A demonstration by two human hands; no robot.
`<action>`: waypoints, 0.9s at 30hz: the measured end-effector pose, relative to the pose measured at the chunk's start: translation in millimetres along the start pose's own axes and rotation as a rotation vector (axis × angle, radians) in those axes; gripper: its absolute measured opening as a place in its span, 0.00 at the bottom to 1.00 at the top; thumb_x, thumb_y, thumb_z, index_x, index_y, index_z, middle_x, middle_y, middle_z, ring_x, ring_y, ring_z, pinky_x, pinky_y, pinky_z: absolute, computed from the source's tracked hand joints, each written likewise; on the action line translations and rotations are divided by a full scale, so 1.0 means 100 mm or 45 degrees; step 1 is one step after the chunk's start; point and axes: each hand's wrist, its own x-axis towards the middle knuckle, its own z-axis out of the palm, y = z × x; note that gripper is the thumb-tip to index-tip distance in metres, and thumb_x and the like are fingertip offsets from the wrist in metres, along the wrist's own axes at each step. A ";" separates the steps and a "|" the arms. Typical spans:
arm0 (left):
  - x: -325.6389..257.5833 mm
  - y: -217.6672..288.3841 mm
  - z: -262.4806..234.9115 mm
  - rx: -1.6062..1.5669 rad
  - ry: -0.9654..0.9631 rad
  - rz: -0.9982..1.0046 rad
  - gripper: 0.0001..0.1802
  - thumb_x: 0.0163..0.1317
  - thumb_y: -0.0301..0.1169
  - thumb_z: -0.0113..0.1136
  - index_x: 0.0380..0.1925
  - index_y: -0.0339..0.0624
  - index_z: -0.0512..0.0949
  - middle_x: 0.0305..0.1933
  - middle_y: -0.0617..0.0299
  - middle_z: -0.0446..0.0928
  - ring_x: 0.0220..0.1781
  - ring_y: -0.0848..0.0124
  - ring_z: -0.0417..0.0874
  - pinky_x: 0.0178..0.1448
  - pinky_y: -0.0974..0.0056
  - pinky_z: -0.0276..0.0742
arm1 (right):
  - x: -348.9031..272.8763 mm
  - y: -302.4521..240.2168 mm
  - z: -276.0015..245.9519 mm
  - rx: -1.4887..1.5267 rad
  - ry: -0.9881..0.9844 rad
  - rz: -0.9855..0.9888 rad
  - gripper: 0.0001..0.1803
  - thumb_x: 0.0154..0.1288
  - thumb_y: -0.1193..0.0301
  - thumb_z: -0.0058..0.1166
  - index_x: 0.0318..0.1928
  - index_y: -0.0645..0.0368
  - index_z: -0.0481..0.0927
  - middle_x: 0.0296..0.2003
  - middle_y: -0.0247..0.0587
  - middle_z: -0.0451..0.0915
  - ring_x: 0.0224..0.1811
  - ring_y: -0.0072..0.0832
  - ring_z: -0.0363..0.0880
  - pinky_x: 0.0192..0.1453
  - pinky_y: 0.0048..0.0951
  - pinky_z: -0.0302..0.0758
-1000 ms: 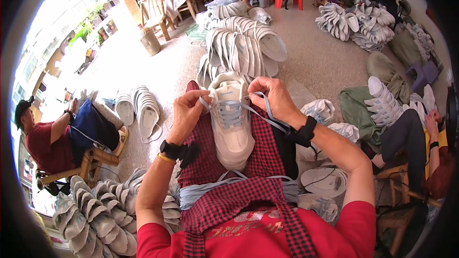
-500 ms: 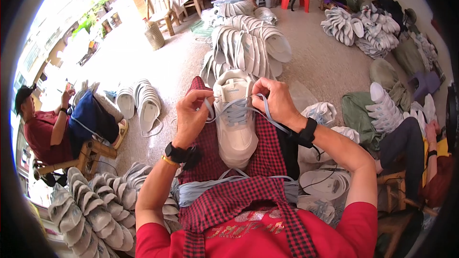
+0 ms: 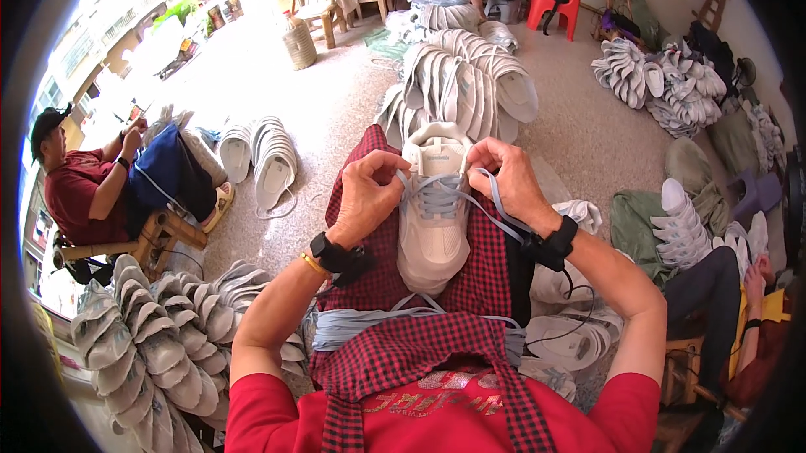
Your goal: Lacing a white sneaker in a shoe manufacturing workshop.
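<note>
A cream sneaker (image 3: 435, 243) rests on my lap, over a red and black checked apron (image 3: 369, 235), toe toward me. Pale blue-grey laces (image 3: 438, 199) cross its upper. On the sneaker's left side my left hand (image 3: 369, 193) pinches a lace near the top eyelets. My right hand (image 3: 509, 178) grips the other lace end on the right, and a loop of it hangs below the fingers. A bundle of blue-grey laces (image 3: 357, 329) lies across the apron at my waist.
Stacked pale shoe uppers (image 3: 159, 344) stand at lower left; more shoe stacks (image 3: 453, 83) fill the floor ahead. A person (image 3: 88, 180) sits at the left, another person's hand (image 3: 760, 272) shows at far right. A red chair (image 3: 558, 6) stands at the back.
The surroundings have shifted rightward in view. My left hand has come closer to the sneaker's side, and the lace loop that hung beside it no longer shows there. Both hands still hold laces.
</note>
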 end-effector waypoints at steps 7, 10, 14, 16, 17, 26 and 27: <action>0.15 0.17 0.04 0.186 -0.169 0.160 0.12 0.54 0.20 0.57 0.38 0.36 0.82 0.29 0.55 0.81 0.30 0.71 0.81 0.36 0.66 0.76 | 0.06 -0.02 -0.08 0.041 -0.128 0.002 0.12 0.56 0.77 0.57 0.42 0.61 0.81 0.24 0.35 0.81 0.27 0.21 0.80 0.36 0.26 0.77; 0.32 0.25 -0.11 0.358 -0.436 0.362 0.14 0.54 0.18 0.55 0.40 0.35 0.82 0.32 0.52 0.80 0.31 0.65 0.81 0.38 0.63 0.76 | 0.17 -0.09 -0.18 -0.253 -0.276 -0.195 0.13 0.55 0.79 0.59 0.43 0.59 0.81 0.27 0.38 0.82 0.31 0.30 0.83 0.40 0.31 0.79; 0.61 0.35 -0.25 0.682 -0.845 0.770 0.10 0.53 0.15 0.56 0.35 0.35 0.80 0.39 0.50 0.75 0.42 0.52 0.81 0.47 0.54 0.77 | 0.36 -0.19 -0.29 -0.859 -0.521 -0.588 0.12 0.51 0.77 0.66 0.39 0.55 0.82 0.33 0.43 0.80 0.42 0.44 0.80 0.46 0.39 0.78; 0.72 0.39 -0.25 0.762 -0.900 0.886 0.07 0.53 0.17 0.58 0.32 0.36 0.79 0.42 0.52 0.71 0.46 0.54 0.79 0.48 0.54 0.77 | 0.42 -0.24 -0.29 -0.921 -0.525 -0.594 0.10 0.51 0.76 0.66 0.36 0.55 0.81 0.36 0.40 0.76 0.47 0.41 0.77 0.46 0.41 0.77; 0.75 0.40 -0.24 0.846 -0.928 1.001 0.08 0.52 0.17 0.57 0.33 0.38 0.79 0.42 0.54 0.71 0.47 0.55 0.77 0.51 0.56 0.76 | 0.44 -0.25 -0.28 -0.990 -0.577 -0.684 0.09 0.52 0.75 0.64 0.35 0.56 0.80 0.39 0.43 0.75 0.49 0.42 0.76 0.46 0.41 0.77; 0.98 0.58 0.00 1.349 -1.495 0.985 0.09 0.53 0.27 0.53 0.29 0.35 0.80 0.37 0.48 0.77 0.46 0.51 0.80 0.48 0.49 0.77 | 0.73 -0.31 -0.30 -0.960 -0.930 -0.599 0.15 0.51 0.81 0.49 0.37 0.58 0.87 0.39 0.48 0.76 0.51 0.44 0.74 0.51 0.42 0.75; 0.99 0.57 0.03 1.300 -1.341 0.822 0.10 0.52 0.30 0.52 0.26 0.34 0.79 0.33 0.46 0.78 0.40 0.49 0.81 0.43 0.47 0.77 | 0.79 -0.29 -0.30 -0.850 -1.073 -0.530 0.15 0.51 0.79 0.49 0.38 0.60 0.87 0.39 0.51 0.78 0.49 0.45 0.76 0.51 0.42 0.75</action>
